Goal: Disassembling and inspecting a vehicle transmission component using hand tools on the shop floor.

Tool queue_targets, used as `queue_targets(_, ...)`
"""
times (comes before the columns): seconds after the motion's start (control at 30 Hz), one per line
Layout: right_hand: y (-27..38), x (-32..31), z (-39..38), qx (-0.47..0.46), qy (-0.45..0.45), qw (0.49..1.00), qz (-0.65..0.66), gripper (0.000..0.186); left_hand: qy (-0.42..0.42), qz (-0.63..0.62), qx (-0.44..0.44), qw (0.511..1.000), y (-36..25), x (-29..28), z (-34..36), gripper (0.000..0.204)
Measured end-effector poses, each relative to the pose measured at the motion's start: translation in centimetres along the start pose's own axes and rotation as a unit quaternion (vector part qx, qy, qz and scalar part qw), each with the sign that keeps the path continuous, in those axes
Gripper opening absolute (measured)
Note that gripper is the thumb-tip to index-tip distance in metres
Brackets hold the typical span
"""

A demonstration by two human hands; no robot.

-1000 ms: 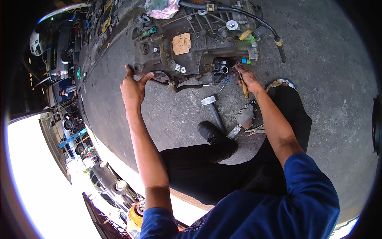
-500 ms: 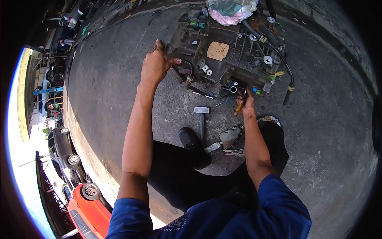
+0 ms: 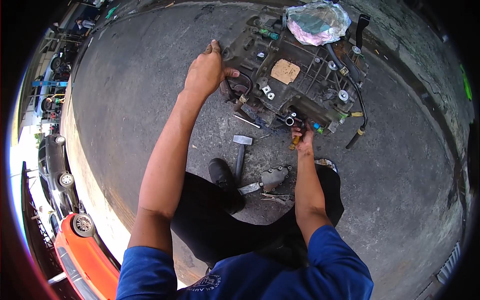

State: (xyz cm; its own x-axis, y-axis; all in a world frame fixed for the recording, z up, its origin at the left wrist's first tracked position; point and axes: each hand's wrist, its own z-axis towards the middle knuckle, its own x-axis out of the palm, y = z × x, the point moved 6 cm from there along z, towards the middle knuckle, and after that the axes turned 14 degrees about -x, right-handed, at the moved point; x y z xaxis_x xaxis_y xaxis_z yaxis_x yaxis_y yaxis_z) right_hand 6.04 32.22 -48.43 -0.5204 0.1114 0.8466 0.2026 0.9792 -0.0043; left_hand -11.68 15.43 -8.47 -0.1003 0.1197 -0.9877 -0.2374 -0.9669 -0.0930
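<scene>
A large, dirty metal gearbox casing [image 3: 306,90] lies on the ground before me, with hoses, brackets and coloured connectors on it. At its left corner my left hand [image 3: 206,75] is closed on the edge, thumb against a curved dark hose [image 3: 247,82]; its other fingers are partly hidden. My right hand [image 3: 305,139] grips a yellow-handled tool [image 3: 294,145] by the casing's near edge. Only the handle shows clearly, and the working end is lost in shadow. Close to that hand are a round metal tube end [image 3: 289,121] and a blue-green connector [image 3: 317,127].
Near my shoe [image 3: 222,172] lie a hammer [image 3: 242,140], a flat blade [image 3: 250,188], a grey metal cover [image 3: 274,178] and locking pliers [image 3: 276,198]. A metal rod [image 3: 246,121] rests beside the casing. Crumpled plastic [image 3: 320,22] sits on its far side. Parked cars [image 3: 82,250] stand far left.
The view has shifted, so the casing's far side shows more fully. Both hands keep their places on the casing and the tool; the right hand's grip has turned slightly.
</scene>
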Motion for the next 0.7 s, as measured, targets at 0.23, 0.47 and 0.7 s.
queue_targets(0.23,0.2,-0.5,0.4,0.058,-0.026,0.997,0.04,0.037,0.032,0.001,-0.015,0.999,-0.1,0.3,0.1,0.099)
queue_targets(0.47,0.4,-1.7,0.0,-0.018,-0.048,0.99,-0.133,0.047,0.013,0.007,-0.011,1.0,-0.2,0.2,0.1,0.098)
queue_targets(0.7,1.7,-1.8,-1.1,-0.135,-0.075,0.868,-0.473,0.049,0.022,0.024,-0.014,0.999,0.2,0.5,0.2,0.099)
